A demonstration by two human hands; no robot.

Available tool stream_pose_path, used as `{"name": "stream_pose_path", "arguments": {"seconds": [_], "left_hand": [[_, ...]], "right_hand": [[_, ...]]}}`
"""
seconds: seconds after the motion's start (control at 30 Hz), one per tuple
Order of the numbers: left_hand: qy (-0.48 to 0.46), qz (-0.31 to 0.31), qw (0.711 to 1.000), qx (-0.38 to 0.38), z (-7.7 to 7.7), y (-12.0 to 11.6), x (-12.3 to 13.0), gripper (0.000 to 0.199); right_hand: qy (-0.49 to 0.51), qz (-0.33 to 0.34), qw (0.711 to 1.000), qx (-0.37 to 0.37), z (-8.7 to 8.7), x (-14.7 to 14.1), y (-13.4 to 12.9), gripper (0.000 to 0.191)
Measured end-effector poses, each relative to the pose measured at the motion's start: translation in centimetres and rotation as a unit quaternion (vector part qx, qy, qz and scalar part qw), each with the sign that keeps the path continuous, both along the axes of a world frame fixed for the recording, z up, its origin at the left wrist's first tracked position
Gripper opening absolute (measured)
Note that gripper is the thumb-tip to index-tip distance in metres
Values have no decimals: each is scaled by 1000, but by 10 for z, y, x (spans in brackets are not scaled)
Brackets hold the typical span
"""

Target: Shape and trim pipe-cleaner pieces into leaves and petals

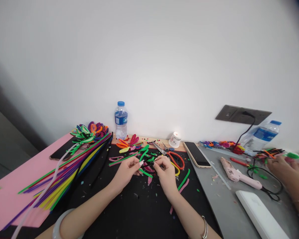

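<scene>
Head camera, over a black mat [139, 215]: works with the left hand [128, 168] and right hand [167, 173] close together at the centre, fingertips bent inward, palms apart. Pinches a small black fuzzy piece [151, 164] between thumb and fingers of the right. Meets it, or nearly, with the curled fingertips of the left; cannot tell whether with a firm grip. Shows a green strip [146, 173] jutting out just below the left fingers, either held or merely lying there; cannot tell which.

Appears, by judgement, to be at the step of bending or twisting the black piece by hand, with scissors [159, 148] set down beyond the right fingers. Seems to call next for a steady pinch on one side and a small, careful turn on the other, clear of the green strip.

At left: a long bundle of coloured stems [74, 171] beside a heap of looped pieces [88, 135]. Toward the wall [149, 66]: a blue-capped bottle [121, 121] and a small paper cup [175, 139]. At right, past a phone [196, 154]: a pink glue gun [239, 174] and, near the frame's edge, a co-worker's hand [285, 171].
</scene>
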State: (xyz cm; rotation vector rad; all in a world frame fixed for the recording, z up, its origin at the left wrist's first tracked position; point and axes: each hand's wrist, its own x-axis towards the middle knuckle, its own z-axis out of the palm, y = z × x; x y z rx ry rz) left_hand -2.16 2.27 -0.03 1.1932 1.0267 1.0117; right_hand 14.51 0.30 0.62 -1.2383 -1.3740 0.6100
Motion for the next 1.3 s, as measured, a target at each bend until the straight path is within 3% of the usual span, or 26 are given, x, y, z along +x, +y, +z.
{"name": "stream_pose_path", "arguments": {"seconds": [0.27, 0.5, 0.83, 1.03, 1.17, 1.23, 1.3], "left_hand": [[-18, 12, 999, -27, 4, 1, -1, 27], [-11, 7, 1000, -15, 0, 0, -2, 26], [1, 34, 999, 2, 5, 2, -3, 27], [1, 76, 997, 27, 10, 4, -5, 28], [18, 86, 994, 58, 7, 5, -6, 26], [29, 95, 993, 68, 6, 6, -7, 26], [40, 104, 991, 70, 5, 6, -8, 27]], "right_hand": [[-42, 22, 999, -1, -5, 3, 1, 21], [-12, 35, 996, -76, -14, 4, 3, 25], [7, 27, 998, -63, -6, 4, 2, 23], [-64, -42, 996, -45, -3, 15, 8, 18], [-246, -94, 965, -14, 0, 30, 14, 12], [-349, -132, 928, -20, 3, 37, 15, 17], [-427, -173, 885, -74, 6, 43, 14, 24]]}}
